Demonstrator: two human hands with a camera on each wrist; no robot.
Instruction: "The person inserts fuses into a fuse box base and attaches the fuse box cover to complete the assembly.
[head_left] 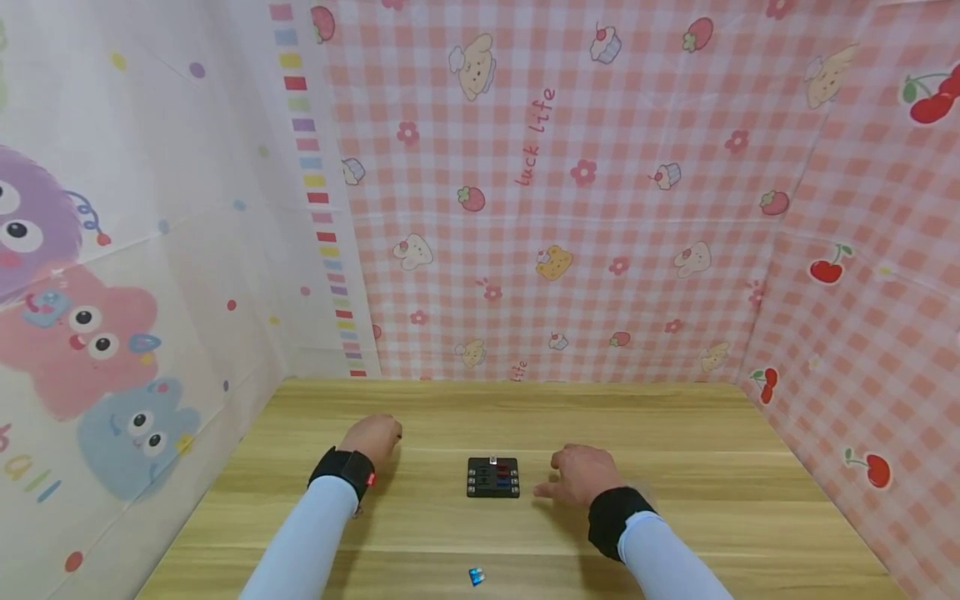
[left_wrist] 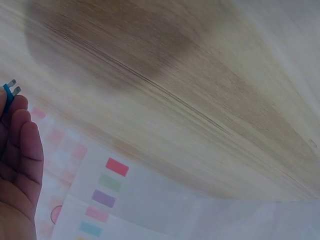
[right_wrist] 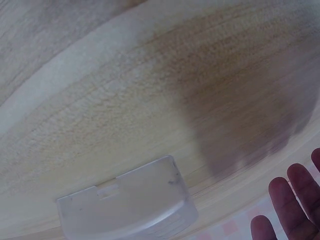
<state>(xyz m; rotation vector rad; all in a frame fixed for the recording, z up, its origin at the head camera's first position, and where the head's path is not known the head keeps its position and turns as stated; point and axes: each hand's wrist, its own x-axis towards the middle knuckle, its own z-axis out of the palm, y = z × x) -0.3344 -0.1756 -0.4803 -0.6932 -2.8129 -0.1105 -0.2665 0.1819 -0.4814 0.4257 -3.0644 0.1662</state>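
Note:
In the left wrist view, my left hand [head_left: 374, 438] pinches a blue blade fuse [left_wrist: 8, 98] at the image's edge, its two metal prongs sticking out past the fingertips. A black fuse block [head_left: 492, 489] lies flat on the table between my hands, with red and blue fuses in its right-hand column and silver terminals along its sides. Just right of the block is my right hand [head_left: 585, 475], fingers extended and relaxed, holding nothing. Closer to me on the table lies another blue blade fuse [head_left: 477, 576].
A clear plastic cover [right_wrist: 130, 205] lies on the wooden table [head_left: 420, 533] beside my right wrist, mostly hidden behind it in the head view. Patterned cloth [head_left: 570, 217] hangs behind the table and along both sides.

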